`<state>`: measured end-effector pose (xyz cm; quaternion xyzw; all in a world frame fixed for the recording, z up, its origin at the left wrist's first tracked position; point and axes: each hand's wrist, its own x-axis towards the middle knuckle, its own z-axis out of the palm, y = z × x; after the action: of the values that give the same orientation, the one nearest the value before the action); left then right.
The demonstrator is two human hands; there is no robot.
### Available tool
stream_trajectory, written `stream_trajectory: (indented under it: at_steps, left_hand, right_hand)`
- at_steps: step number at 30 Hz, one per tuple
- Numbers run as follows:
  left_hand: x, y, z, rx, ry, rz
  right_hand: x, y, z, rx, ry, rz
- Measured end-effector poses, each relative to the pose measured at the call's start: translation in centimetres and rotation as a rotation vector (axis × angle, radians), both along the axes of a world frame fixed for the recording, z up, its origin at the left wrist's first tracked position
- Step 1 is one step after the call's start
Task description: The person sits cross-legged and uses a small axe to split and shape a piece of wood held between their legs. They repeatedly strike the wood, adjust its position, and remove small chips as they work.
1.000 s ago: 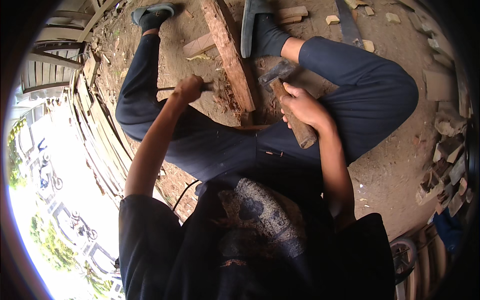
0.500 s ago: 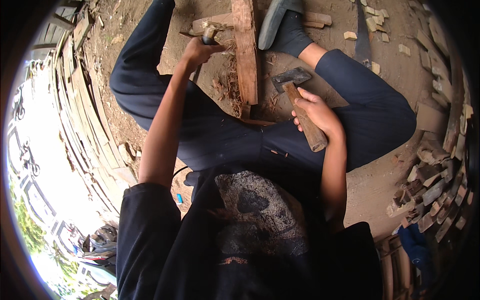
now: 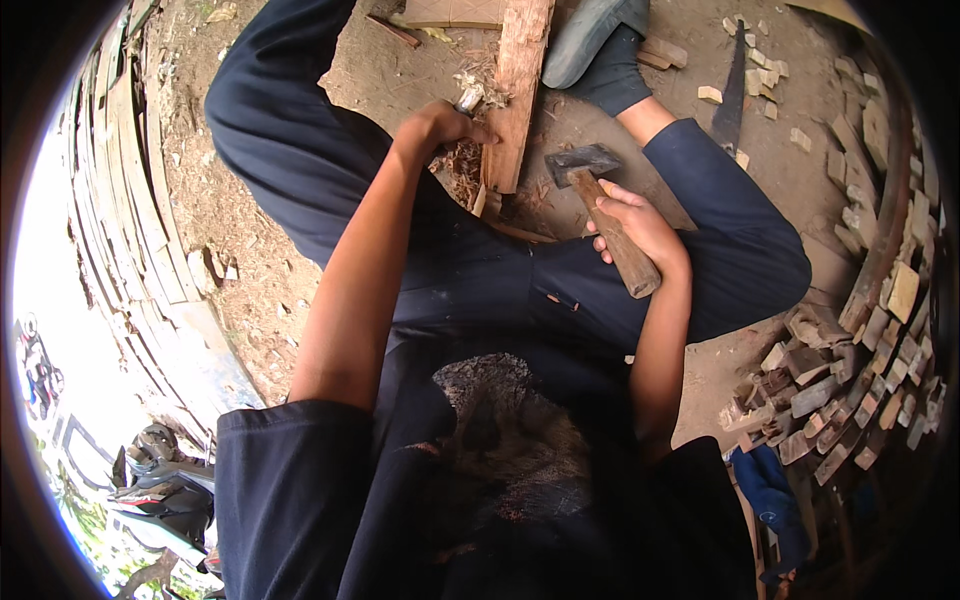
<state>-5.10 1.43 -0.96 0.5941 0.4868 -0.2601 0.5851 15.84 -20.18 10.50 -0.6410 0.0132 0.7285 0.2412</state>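
My left hand (image 3: 440, 130) is closed around a chisel (image 3: 467, 100) whose wooden handle end is frayed and splayed. It is at the left edge of a long, rough wooden beam (image 3: 520, 85), its fingertips touching or very near the wood. The chisel's lower part is hidden behind that hand. In my right hand (image 3: 642, 228) is a hammer (image 3: 618, 235), gripped by its thick wooden handle above my thigh. The dark metal hammer head (image 3: 582, 163) points away from me, over the dirt right of the beam's near end.
Wood shavings (image 3: 460, 168) lie left of the beam. My shoe (image 3: 590, 50) is close to its right side. Beyond my leg are a handsaw blade (image 3: 732, 100) and small wood blocks (image 3: 770, 75). Offcuts (image 3: 830, 385) pile up at right; long boards (image 3: 140, 190) line the left.
My left hand has moved right and nearer to me with the chisel, from left of the beam to its edge. My right hand still holds the hammer, nearly unmoved. The view has shifted slightly.
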Motion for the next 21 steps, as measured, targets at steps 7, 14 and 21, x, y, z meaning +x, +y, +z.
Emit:
stream_trajectory:
  at_steps: [7, 14, 21]
  left_hand:
    - [1.3, -1.6, 0.4, 0.118, 0.057, -0.074]
    - [1.3, -2.5, 0.5, 0.057, -0.005, 0.058]
    - [1.8, -3.8, -1.5, 0.216, 0.129, -0.042]
  right_hand:
    - [-0.4, 0.4, 0.6, -0.043, -0.066, 0.007]
    - [-0.5, 0.5, 0.4, -0.032, -0.072, 0.014]
    - [-0.7, 0.4, 0.4, -0.034, -0.100, 0.026]
